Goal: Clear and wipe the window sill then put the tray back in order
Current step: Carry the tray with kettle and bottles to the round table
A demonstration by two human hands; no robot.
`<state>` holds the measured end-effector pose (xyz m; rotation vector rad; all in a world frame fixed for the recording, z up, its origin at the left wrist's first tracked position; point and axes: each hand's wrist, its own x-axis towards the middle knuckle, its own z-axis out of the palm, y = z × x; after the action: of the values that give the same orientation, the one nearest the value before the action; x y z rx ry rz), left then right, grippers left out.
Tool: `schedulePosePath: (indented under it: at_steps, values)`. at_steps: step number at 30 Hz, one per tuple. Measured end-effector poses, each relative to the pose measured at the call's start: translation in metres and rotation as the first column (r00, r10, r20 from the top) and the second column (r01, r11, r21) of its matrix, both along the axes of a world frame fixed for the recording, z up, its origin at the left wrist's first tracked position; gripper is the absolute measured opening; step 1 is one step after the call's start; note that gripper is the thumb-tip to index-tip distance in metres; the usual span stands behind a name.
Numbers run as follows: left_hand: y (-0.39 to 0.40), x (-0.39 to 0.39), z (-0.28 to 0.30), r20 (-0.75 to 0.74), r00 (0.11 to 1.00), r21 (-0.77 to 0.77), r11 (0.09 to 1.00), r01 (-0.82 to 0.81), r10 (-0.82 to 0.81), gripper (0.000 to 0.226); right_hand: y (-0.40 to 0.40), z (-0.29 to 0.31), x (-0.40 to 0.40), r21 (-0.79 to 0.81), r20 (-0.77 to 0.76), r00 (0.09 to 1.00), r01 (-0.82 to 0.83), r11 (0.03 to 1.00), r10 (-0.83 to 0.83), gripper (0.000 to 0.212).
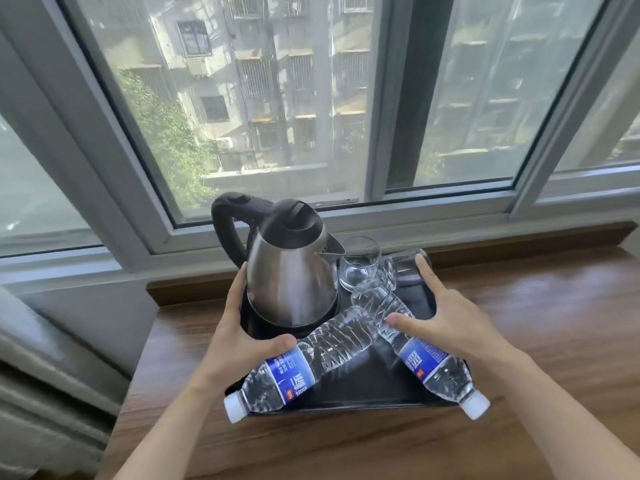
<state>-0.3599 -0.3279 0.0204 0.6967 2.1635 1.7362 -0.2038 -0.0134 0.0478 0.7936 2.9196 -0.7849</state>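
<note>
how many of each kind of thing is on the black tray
kettle: 1
water bottles: 2, left bottle and right bottle, both lying down
glasses: 2, upright glass and tipped glass
total: 5 on the tray

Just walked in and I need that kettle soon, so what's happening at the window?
A person has both hands on the black tray on the wooden sill. The left hand grips its left edge beside the steel kettle; the right hand is spread over its right side. Two water bottles lie on their sides on the tray, one on the left and one on the right. An upright glass stands behind them, and another glass lies tipped over. Nothing looks cleared yet.
</note>
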Motion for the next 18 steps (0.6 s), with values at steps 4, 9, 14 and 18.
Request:
schedulePosePath:
  at_steps: [4,9,14,18]
  values:
    - [0.060,0.033,-0.002,-0.002,1.000,0.033,0.999,-0.012,0.012,0.132,0.062,0.006,0.028,0.005,0.007,1.000,-0.015,1.000,0.015,0.122]
    - [0.130,0.075,0.000,0.000,1.000,0.070,0.997,-0.019,0.019,0.133,0.136,0.015,0.061,0.026,0.017,0.999,-0.038,0.999,0.038,0.123]
    - [0.186,0.104,0.003,-0.016,0.999,0.085,0.996,-0.034,0.036,0.134,0.188,0.022,0.090,0.025,0.036,0.999,-0.022,0.999,0.021,0.126]
    - [0.217,0.111,0.002,-0.008,1.000,0.059,0.998,0.016,-0.016,0.129,0.214,0.023,0.112,0.004,0.038,0.999,0.025,1.000,-0.025,0.127]
